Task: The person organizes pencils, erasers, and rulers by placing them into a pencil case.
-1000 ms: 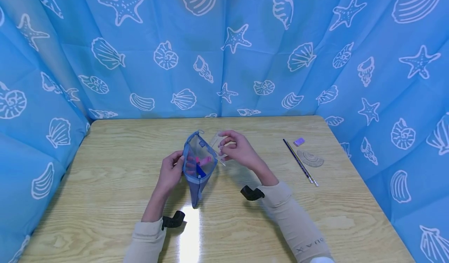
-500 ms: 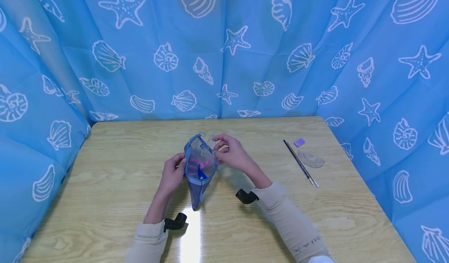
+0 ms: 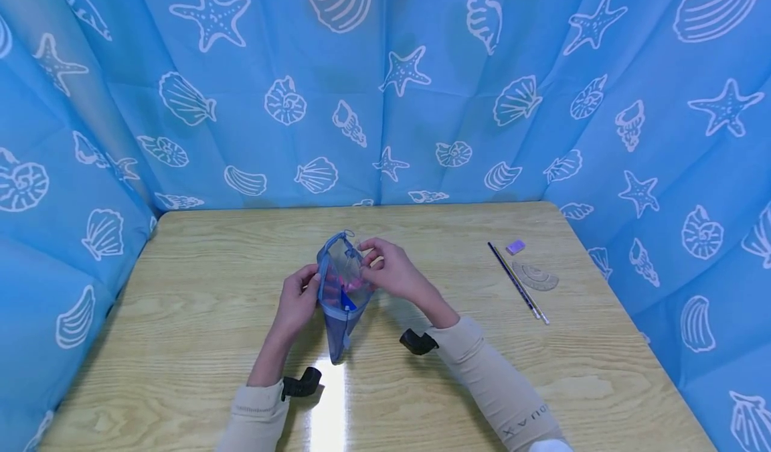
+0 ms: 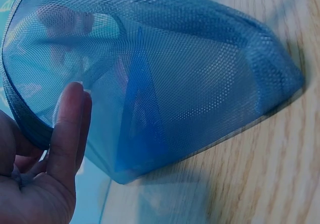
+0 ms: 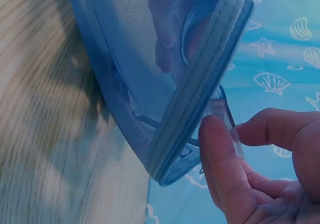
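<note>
My left hand (image 3: 298, 296) holds the blue mesh pencil pouch (image 3: 339, 330) by its left rim, thumb and fingers on either side of the edge. The pouch stands tilted, its zipped mouth spread wide. Inside lie pink items (image 3: 351, 283) and a blue triangular piece (image 4: 142, 119), seen through the mesh. At the right rim, my right hand (image 3: 394, 271) pinches a clear plastic set square (image 5: 220, 109) between thumb and fingers. Part of it is inside the mouth, and its full outline is hidden by fingers and rim.
On the wooden table (image 3: 199, 291), to the right, lie two pencils (image 3: 518, 281) side by side, a purple eraser (image 3: 515, 246) and a clear protractor (image 3: 535, 276). A blue shell-patterned curtain (image 3: 337, 137) borders the table at the back and sides.
My right hand has moved left to the pouch, bringing the clear set square from beside the rim partly into the mouth. My left hand keeps its hold with only a slight shift.
</note>
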`<state>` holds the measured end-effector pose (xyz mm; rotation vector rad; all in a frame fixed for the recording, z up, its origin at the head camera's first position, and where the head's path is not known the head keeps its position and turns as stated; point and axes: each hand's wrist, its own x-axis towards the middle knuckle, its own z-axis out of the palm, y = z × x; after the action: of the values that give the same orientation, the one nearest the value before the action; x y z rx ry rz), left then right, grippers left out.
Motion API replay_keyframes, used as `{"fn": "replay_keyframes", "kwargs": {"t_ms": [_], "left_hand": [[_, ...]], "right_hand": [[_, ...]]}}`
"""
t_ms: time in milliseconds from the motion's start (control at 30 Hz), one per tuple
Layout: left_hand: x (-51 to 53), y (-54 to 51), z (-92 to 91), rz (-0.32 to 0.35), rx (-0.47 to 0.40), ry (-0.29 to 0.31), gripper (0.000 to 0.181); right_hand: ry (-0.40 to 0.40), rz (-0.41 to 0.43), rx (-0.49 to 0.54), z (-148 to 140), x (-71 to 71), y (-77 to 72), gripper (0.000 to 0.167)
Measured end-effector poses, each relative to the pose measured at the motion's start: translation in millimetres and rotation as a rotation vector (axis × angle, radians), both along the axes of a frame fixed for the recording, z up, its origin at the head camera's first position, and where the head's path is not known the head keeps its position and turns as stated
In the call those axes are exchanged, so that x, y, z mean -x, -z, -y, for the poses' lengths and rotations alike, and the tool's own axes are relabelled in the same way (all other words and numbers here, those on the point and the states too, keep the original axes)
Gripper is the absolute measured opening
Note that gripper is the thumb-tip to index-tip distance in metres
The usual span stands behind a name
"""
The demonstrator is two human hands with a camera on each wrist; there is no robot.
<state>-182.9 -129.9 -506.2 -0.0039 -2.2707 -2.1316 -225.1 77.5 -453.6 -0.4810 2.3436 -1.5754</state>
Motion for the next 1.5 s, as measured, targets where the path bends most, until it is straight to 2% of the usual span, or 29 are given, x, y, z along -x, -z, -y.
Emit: {"fn": "replay_keyframes", "kwargs": {"t_ms": [267,500,733,933,1133,1233,1333,1500], "left_hand": [[-0.4,-2.8,0.3,-0.011,0.006,0.001,0.031],[-0.6,-5.2,0.7,-0.023,0.037,0.002,0.031],[1.1,-5.7,1.0,-0.006,0.047,0.001,0.030],[0.5,-5.6,1.9,-0.003,0.039,-0.001,0.029],[-0.5,-5.8,2.0,-0.007,0.010,0.006,0.030],[-0.5,-6.0,2.4,-0.005,-0.013,0.016,0.030],[-1.0,-7.0,3.8,-0.007,-0.018,0.014,0.031],[-2.1,-8.3,7.1,-0.025,0.040,-0.017,0.032]], "right_hand": [[-0.028,0.001,-0.067,8,1.5,-2.2,0.043],[-0.053,-0.001,-0.084,15,2.7,-4.0,0.043],[-0.084,0.009,-0.119,20,4.4,-5.0,0.042],[-0.152,-0.076,-0.229,17,5.0,-5.2,0.034],[-0.175,-0.175,-0.214,3,1.7,-6.2,0.034],[-0.163,-0.229,-0.181,-7,0.5,-4.4,0.031],[-0.117,-0.259,-0.141,-20,-0.8,-2.7,0.028],[-0.019,-0.265,-0.102,-50,-4.2,1.1,0.025]]}}
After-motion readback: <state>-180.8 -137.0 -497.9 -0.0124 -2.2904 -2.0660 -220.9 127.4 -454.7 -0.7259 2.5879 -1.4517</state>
